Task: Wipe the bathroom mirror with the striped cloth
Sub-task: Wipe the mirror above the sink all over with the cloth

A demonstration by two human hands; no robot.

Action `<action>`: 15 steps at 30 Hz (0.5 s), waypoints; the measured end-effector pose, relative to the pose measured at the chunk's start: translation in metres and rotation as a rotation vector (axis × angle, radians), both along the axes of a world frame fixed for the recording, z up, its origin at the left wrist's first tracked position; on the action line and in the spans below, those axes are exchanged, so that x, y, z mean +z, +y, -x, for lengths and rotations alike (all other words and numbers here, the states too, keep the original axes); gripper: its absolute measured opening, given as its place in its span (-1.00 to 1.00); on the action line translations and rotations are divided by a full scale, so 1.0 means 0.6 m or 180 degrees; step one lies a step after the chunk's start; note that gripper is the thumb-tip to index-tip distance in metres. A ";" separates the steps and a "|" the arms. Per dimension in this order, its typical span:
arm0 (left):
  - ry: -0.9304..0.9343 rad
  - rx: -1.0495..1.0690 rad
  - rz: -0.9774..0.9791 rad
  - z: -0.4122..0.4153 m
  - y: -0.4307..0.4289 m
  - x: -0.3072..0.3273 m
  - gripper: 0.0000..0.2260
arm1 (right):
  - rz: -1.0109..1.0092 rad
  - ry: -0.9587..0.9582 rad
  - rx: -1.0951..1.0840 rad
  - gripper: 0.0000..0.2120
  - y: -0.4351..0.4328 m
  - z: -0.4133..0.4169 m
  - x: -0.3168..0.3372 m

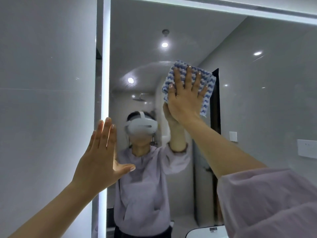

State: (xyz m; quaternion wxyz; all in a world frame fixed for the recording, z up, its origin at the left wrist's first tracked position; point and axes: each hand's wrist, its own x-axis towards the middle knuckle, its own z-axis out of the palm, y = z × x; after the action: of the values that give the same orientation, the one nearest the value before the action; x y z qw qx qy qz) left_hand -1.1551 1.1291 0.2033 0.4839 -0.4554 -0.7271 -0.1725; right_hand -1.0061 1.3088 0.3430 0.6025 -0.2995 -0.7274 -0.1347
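Observation:
The bathroom mirror (257, 100) fills the middle and right of the view, with a lit strip along its left edge. A folded blue-and-white striped cloth (208, 83) lies flat against the glass in the upper middle. My right hand (186, 95) presses on the cloth with straight, spread fingers. My left hand (101, 157) is flat with straight fingers, palm against the mirror's lit left edge, lower down. It holds nothing.
A grey tiled wall (46, 100) runs left of the mirror. The mirror's lit top edge (223, 9) crosses the top of the view. The glass reflects a person in a headset, ceiling lights and a shower head. A white object (205, 231) sits at the bottom edge.

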 end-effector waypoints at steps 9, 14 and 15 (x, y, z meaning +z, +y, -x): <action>-0.0022 -0.0013 -0.0021 -0.001 0.000 0.000 0.06 | -0.1526 -0.1370 -0.0070 -0.47 -0.081 0.090 0.000; 0.0020 0.0010 0.0009 -0.002 -0.001 0.000 0.05 | -0.1373 -0.1206 -0.0093 -0.49 -0.055 0.057 0.043; 0.0017 0.0011 0.0007 -0.002 -0.002 -0.001 0.05 | -0.1210 -0.1057 -0.0098 -0.49 -0.043 0.043 0.050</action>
State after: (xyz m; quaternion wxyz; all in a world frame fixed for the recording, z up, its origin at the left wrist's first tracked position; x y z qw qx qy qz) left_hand -1.1539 1.1282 0.2029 0.4857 -0.4552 -0.7267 -0.1696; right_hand -1.0320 1.2827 0.3732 0.5181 -0.1656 -0.7734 -0.3256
